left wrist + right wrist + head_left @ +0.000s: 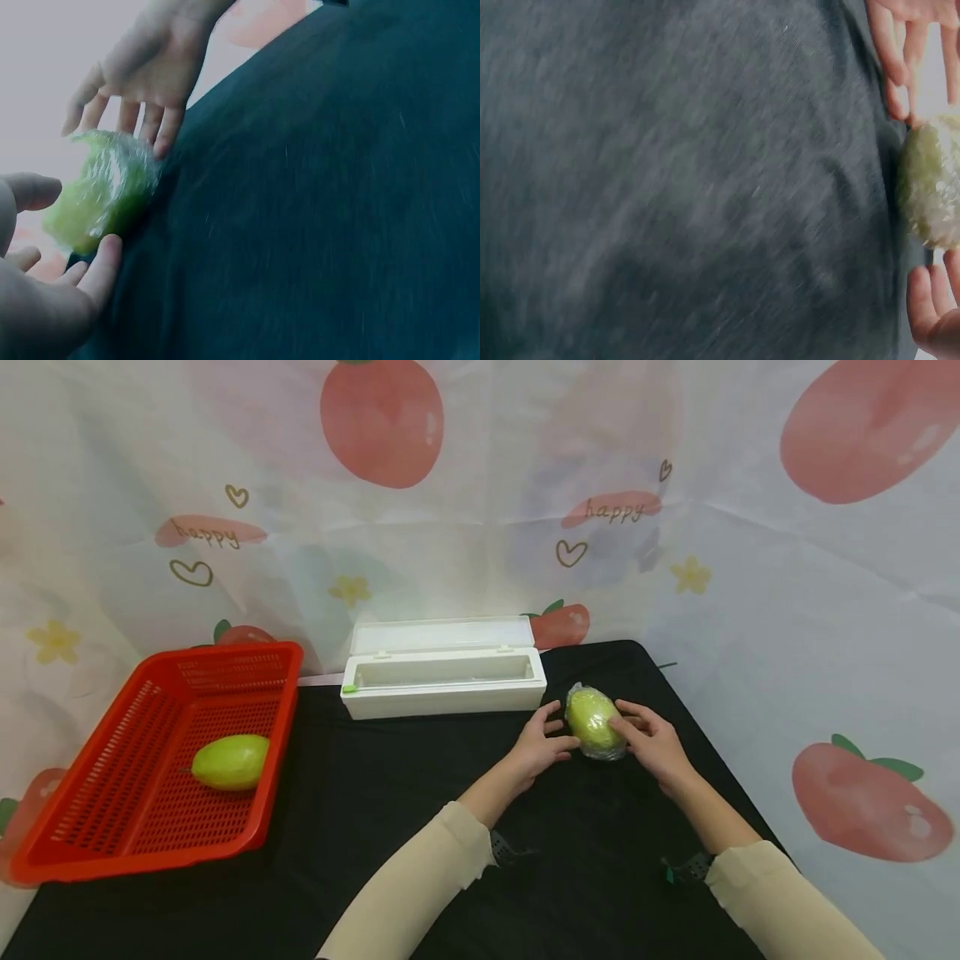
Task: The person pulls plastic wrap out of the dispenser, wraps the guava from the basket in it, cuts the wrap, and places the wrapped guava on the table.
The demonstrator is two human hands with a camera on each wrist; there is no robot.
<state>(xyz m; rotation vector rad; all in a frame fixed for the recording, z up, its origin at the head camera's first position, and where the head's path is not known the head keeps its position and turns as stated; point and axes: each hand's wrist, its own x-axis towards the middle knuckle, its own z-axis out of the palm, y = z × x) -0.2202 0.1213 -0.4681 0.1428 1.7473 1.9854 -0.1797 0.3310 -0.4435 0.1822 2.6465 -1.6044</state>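
A yellow-green papaya-like fruit (592, 717) wrapped in clear plastic film is at the right side of the black-covered table, between both hands. My left hand (536, 746) is at its left side with the fingers spread, the thumb close to the film. From the right, my right hand (654, 745) touches the wrapped fruit with fairly straight fingers. In the left wrist view, shiny creased film covers the fruit (105, 191), with the left hand (56, 292) below and the right hand (157, 67) above. Only part of the fruit (934, 180) shows in the right wrist view.
A white box (442, 697), seemingly a cling film dispenser, stands at the table's back with its lid (442, 636) raised. To the left is a red plastic basket (273, 760) holding another yellow-green fruit (231, 762). A fruit-printed white cloth (465, 552) hangs behind the table.
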